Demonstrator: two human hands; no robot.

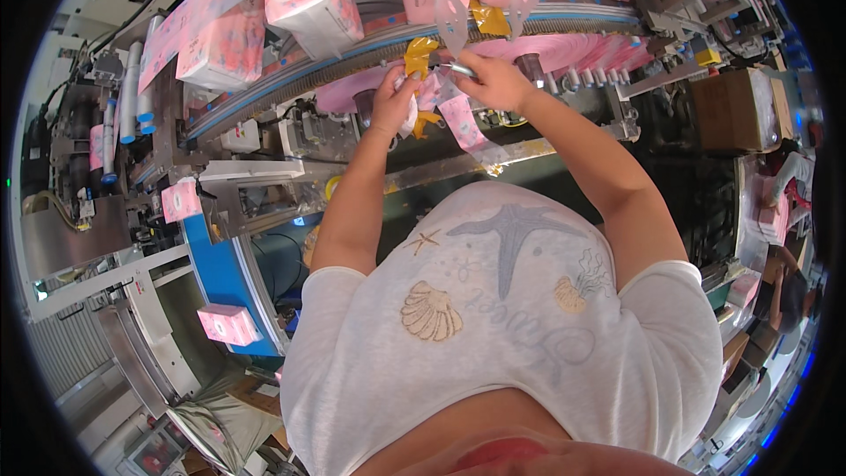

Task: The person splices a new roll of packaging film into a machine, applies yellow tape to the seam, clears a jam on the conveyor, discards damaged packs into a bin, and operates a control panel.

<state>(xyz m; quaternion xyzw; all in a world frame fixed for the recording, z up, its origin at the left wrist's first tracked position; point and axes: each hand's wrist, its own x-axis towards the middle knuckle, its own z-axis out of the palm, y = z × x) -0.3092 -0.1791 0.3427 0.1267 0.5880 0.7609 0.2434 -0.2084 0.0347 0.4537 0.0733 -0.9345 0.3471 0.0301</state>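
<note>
My left hand (pixel 392 106) is closed around crumpled white material (pixel 411 116), with its fingertips against a piece of yellow tape (pixel 420 56). A slim silver-coloured metal tool (pixel 462 69) is in my right hand (pixel 499 84); its exact kind is hard to make out. Between and below the hands hangs a pink printed film strip (pixel 462 124) with a clear lower end. Clear film strips (pixel 451 16) trail down from above to my right fingers. Both hands are just in front of the machine's rail (pixel 297 74), near pink film rolls (pixel 581 53).
Several pink wrapped tissue packs (pixel 316 6) stand along the machine above. A blue conveyor belt (pixel 221 271) at left carries another pack (pixel 228 324). A metal beam (pixel 423 175) crosses before my body. At right are a cardboard box (pixel 727 109) and other people (pixel 790 175).
</note>
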